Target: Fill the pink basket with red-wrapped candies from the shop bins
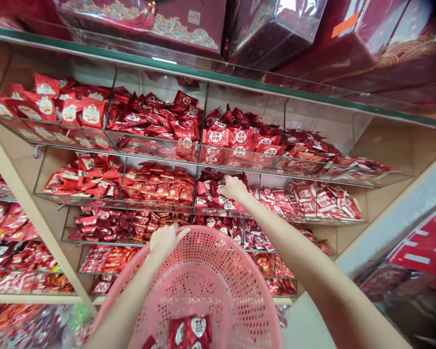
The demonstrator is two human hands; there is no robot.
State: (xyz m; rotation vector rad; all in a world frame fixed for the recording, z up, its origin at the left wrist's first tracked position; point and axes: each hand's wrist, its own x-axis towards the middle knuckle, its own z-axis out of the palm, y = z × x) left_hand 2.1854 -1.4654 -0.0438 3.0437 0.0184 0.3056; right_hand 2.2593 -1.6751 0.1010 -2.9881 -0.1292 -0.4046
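My left hand (164,242) grips the far rim of a pink perforated plastic basket (252,276), fingers over the edge. A few dark red packets (189,331) with white round labels lie in the bottom of the basket. Above and beyond it, my right hand (233,188) reaches into a shelf compartment of dark red packets (204,187). Its fingers are bent together at the packets; whether one is between them is hidden.
Glass shelves with clear dividers and front lips hold red packets (160,186) in rows. A green-edged glass shelf (218,77) above carries large maroon boxes (189,19). Wooden uprights (32,208) flank the unit. Red packaging hangs at the right.
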